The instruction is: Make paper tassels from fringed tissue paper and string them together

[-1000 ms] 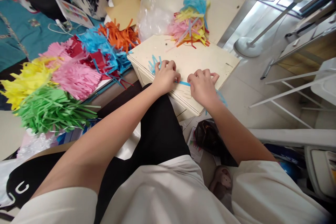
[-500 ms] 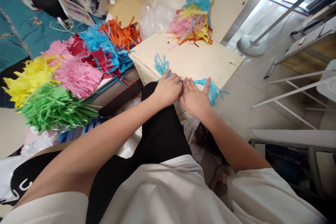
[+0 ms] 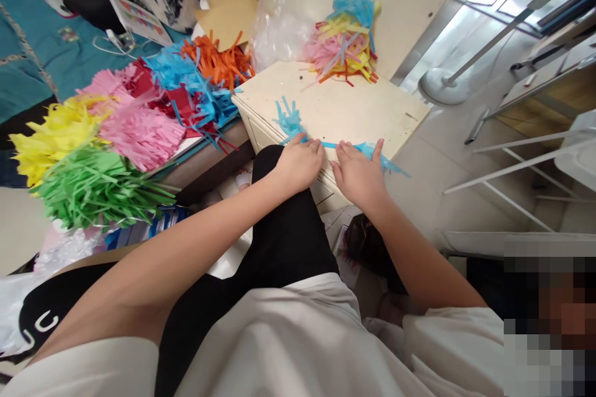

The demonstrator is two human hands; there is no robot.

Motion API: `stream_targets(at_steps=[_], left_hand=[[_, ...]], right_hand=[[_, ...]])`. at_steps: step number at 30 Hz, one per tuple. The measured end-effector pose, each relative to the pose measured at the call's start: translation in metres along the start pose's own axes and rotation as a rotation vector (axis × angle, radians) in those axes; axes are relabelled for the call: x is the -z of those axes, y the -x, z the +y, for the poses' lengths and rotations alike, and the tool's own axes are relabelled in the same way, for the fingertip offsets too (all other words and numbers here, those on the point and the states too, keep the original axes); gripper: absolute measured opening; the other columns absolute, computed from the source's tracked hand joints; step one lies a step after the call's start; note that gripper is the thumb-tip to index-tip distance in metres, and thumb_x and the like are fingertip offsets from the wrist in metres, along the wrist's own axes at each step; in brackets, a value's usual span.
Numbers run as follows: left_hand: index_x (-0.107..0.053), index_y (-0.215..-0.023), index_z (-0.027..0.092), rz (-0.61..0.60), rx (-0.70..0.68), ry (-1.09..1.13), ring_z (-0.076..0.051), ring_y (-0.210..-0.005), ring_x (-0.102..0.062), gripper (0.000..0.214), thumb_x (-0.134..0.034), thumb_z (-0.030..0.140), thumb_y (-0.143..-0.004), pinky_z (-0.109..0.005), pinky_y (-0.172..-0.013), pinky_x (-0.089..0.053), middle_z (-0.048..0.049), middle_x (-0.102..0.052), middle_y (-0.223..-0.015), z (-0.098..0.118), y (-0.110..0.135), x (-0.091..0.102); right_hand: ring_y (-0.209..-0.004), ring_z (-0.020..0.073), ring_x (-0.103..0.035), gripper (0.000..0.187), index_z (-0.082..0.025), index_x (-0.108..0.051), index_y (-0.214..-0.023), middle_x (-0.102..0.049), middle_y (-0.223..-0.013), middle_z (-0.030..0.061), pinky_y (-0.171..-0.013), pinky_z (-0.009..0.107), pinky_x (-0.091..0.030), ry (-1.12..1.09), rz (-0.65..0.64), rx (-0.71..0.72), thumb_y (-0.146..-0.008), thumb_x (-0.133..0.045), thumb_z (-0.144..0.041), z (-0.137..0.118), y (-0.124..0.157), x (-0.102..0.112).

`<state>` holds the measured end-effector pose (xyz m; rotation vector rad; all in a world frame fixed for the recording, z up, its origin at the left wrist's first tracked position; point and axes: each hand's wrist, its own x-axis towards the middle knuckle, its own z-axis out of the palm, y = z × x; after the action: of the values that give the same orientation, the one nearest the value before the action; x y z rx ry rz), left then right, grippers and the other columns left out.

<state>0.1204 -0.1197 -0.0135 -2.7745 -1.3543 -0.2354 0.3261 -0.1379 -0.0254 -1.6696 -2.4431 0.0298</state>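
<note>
A strip of blue fringed paper (image 3: 289, 121) lies along the near edge of a cream board (image 3: 344, 105). My left hand (image 3: 298, 164) rests on the strip's left part, fingers curled and pressed down on it. My right hand (image 3: 357, 172) lies flat on the strip's right part, fingers stretched out, and the blue fringe sticks out past its fingertips over the board's edge.
Heaps of cut paper fringe lie to the left: green (image 3: 93, 189), yellow (image 3: 51, 136), pink (image 3: 139, 130), blue (image 3: 186, 84) and orange (image 3: 218, 62). A mixed pile (image 3: 344, 43) sits at the board's far edge. A fan base (image 3: 442, 87) stands on the floor at right.
Both hands first drew together toward the board's near edge, then spread slightly apart along the strip. The blue fringe at right has flattened out under my right hand.
</note>
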Motion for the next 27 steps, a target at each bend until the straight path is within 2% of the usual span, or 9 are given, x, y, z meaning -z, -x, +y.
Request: stream_targets(at_steps=[2,4,8,12,15,18,20,27], left_hand=[[-0.086,-0.125,0.005,0.018,0.008,0.015,-0.038,-0.117,-0.082,0.040,-0.050,0.009,-0.108,-0.061,-0.126,-0.049,-0.0259,-0.086,-0.126,-0.007,-0.009,0.000],[-0.087,-0.110,0.011,0.058,0.006,0.033,-0.037,-0.111,-0.081,0.034,-0.054,0.008,-0.104,-0.060,-0.118,-0.053,-0.0213,-0.085,-0.112,-0.013,-0.014,0.000],[-0.088,-0.108,0.014,0.108,-0.024,0.088,-0.037,-0.117,-0.076,0.029,-0.060,0.013,-0.101,-0.060,-0.121,-0.051,-0.0191,-0.082,-0.121,-0.019,-0.009,-0.001],[-0.087,-0.111,0.015,0.156,-0.045,0.122,-0.040,-0.131,-0.069,0.029,-0.064,0.016,-0.094,-0.064,-0.131,-0.044,-0.0190,-0.078,-0.128,-0.020,0.000,-0.001],[-0.085,-0.117,0.016,0.137,-0.076,0.139,-0.040,-0.131,-0.067,0.033,-0.065,0.016,-0.091,-0.064,-0.130,-0.043,-0.0182,-0.079,-0.121,-0.020,0.001,0.000],[-0.083,-0.117,0.017,0.117,-0.107,0.164,-0.040,-0.128,-0.068,0.033,-0.064,0.014,-0.090,-0.063,-0.127,-0.045,-0.0180,-0.080,-0.120,-0.022,0.001,0.000],[-0.083,-0.114,0.017,0.107,-0.110,0.182,-0.039,-0.126,-0.068,0.031,-0.064,0.012,-0.090,-0.061,-0.123,-0.046,-0.0177,-0.081,-0.117,-0.022,0.001,0.000],[-0.083,-0.103,0.019,0.095,-0.065,0.191,-0.037,-0.118,-0.069,0.028,-0.057,0.012,-0.098,-0.059,-0.114,-0.050,-0.0164,-0.081,-0.111,-0.024,0.001,0.000]], right_hand=[[-0.145,0.0423,-0.072,0.059,-0.018,-0.080,-0.157,-0.076,-0.162,0.0194,-0.144,0.090,-0.003,-0.039,0.022,0.015,-0.117,-0.038,-0.026,0.010,-0.010,0.002],[-0.132,0.0398,-0.074,0.051,-0.020,-0.089,-0.140,-0.083,-0.144,0.0176,-0.145,0.088,-0.011,-0.080,0.038,0.031,-0.113,-0.045,-0.024,0.019,-0.019,0.004],[-0.126,0.0404,-0.067,0.042,-0.019,-0.093,-0.122,-0.079,-0.120,0.0177,-0.145,0.082,-0.026,-0.134,0.082,0.073,-0.111,-0.054,-0.029,0.025,-0.027,0.004],[-0.125,0.0421,-0.064,0.040,-0.015,-0.090,-0.123,-0.076,-0.116,0.0187,-0.139,0.075,-0.036,-0.077,0.081,0.092,-0.112,-0.059,-0.037,0.015,-0.016,0.003],[-0.122,0.0421,-0.062,0.042,-0.013,-0.086,-0.121,-0.076,-0.117,0.0205,-0.124,0.064,-0.047,-0.024,0.061,0.061,-0.113,-0.062,-0.046,0.007,-0.006,0.004],[-0.118,0.0419,-0.059,0.046,-0.016,-0.083,-0.117,-0.076,-0.116,0.0208,-0.110,0.059,-0.047,0.001,0.055,0.026,-0.115,-0.060,-0.056,0.000,-0.001,0.006],[-0.117,0.0422,-0.058,0.046,-0.018,-0.082,-0.115,-0.076,-0.115,0.0206,-0.107,0.058,-0.045,0.012,0.066,0.012,-0.116,-0.060,-0.058,-0.005,0.001,0.007],[-0.120,0.0400,-0.060,0.028,-0.020,-0.080,-0.117,-0.077,-0.118,0.0179,-0.120,0.058,-0.038,-0.014,0.058,-0.003,-0.115,-0.062,-0.041,-0.017,0.005,0.006]])
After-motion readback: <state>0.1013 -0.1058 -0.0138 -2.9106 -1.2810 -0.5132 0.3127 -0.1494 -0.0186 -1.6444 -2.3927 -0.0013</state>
